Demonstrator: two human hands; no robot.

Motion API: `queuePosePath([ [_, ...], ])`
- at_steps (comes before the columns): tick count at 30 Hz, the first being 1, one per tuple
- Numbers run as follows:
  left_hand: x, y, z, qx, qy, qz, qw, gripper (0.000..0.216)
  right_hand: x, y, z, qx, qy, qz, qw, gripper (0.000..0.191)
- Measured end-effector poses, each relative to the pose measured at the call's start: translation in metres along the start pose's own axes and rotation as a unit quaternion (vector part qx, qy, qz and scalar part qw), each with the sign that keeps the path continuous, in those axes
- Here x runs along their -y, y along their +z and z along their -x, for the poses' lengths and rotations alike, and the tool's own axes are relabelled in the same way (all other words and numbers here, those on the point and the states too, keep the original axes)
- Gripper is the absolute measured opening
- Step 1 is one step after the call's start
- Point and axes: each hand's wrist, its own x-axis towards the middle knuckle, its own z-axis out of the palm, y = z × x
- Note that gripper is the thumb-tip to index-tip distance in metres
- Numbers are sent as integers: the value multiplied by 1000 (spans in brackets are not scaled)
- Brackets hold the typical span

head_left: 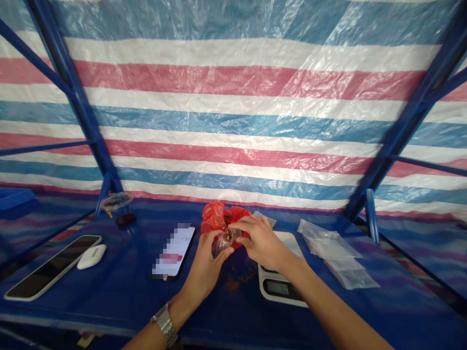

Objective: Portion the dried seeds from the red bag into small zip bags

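My left hand and my right hand meet over the blue table, both pinching a small clear plastic bag with brown bits inside. Just behind my fingers lies a crumpled red plastic bag. My right wrist hangs over a white digital scale. Some brown crumbs are scattered on the table below my hands. A metal watch is on my left wrist.
A phone lies left of my hands. Further left are a white mouse, a long dark slab and a clear cup. Empty clear bags lie at the right. Blue frame bars and a striped tarp stand behind.
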Motion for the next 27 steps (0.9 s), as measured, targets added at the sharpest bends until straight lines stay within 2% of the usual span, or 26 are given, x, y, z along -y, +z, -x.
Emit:
queuePosePath([
  [9, 1, 7, 4, 16, 20, -19, 999, 33, 9, -1, 0, 37, -78, -43, 995, 54],
  [20, 3, 4, 1, 23, 10, 2, 1000, 34, 16, -8, -10, 23, -125, 2, 992, 53],
  [22, 3, 2, 1, 16, 7, 12, 1000, 36, 12, -11, -15, -17, -111, 3, 994, 48],
  [25, 2, 0, 2, 2, -6, 11, 1000, 37, 2, -12, -25, -78, -28, 48, 995, 47],
  [27, 0, -1, 2, -4, -20, 10, 1000, 37, -5, -6, -32, -64, 21, 100, 993, 46],
])
